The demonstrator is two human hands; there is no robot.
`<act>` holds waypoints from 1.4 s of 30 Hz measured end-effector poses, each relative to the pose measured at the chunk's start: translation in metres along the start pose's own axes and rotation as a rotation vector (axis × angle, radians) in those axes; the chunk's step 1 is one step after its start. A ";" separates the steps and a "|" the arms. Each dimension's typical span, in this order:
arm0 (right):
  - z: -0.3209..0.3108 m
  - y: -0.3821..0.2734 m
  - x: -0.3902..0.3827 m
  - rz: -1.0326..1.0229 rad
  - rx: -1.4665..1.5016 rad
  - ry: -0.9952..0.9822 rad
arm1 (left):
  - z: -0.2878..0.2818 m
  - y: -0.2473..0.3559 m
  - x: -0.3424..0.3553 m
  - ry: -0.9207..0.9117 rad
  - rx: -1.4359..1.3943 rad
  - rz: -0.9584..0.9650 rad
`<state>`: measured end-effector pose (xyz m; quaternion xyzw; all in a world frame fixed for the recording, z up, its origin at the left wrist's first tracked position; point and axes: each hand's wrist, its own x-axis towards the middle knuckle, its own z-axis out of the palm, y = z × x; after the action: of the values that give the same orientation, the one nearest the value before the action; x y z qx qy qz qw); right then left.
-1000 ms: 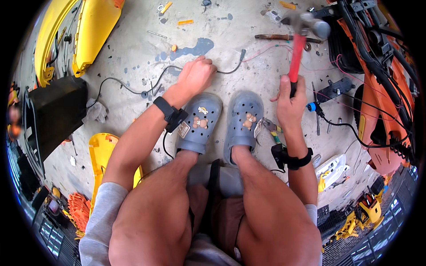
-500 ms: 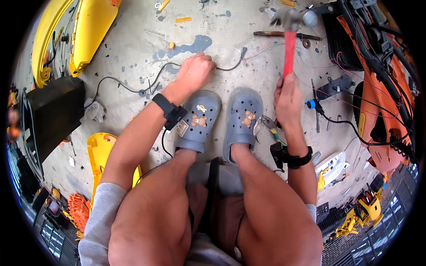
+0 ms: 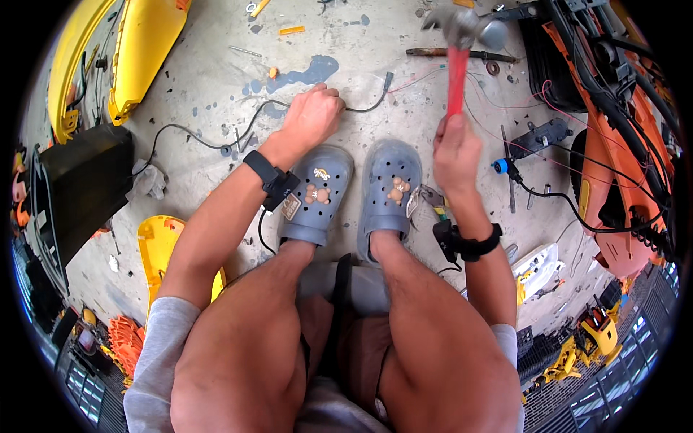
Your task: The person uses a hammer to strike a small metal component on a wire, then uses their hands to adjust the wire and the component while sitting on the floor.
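Fist of the right hand (image 3: 456, 148) grips a red-handled hammer (image 3: 458, 61), head blurred; left hand (image 3: 312, 115) closes over a black cable (image 3: 216, 141), hiding its middle.

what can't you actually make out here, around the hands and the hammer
Head view only:
- Hammer head: motion-blurred, shape unclear.
- What the left hand presses on the black cable: hidden under the fist.
- Right hand grip on the red handle: fingers wrap it, end hidden.
- Small parts on the concrete floor: too small to identify.
- Orange machine: cut off by the right rim.
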<state>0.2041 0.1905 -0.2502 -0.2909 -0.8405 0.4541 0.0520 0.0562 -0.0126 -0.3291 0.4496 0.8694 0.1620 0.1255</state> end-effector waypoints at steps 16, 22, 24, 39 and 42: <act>-0.008 0.046 -0.014 0.194 -0.251 -0.136 | 0.002 0.003 0.005 0.045 0.036 0.070; -0.029 0.002 -0.016 0.207 0.205 -0.009 | 0.002 0.001 0.003 0.042 0.048 0.052; -0.018 0.010 -0.021 0.134 0.050 -0.033 | 0.002 0.003 0.004 0.020 0.065 0.053; -0.002 0.020 -0.022 0.128 0.023 -0.025 | 0.002 0.008 0.005 0.015 0.071 0.038; 0.001 0.044 -0.013 0.217 -0.080 -0.040 | 0.002 0.009 0.006 0.011 0.056 0.029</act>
<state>0.2341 0.2013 -0.2836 -0.3730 -0.8222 0.4291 -0.0259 0.0603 -0.0022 -0.3280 0.4645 0.8677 0.1418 0.1058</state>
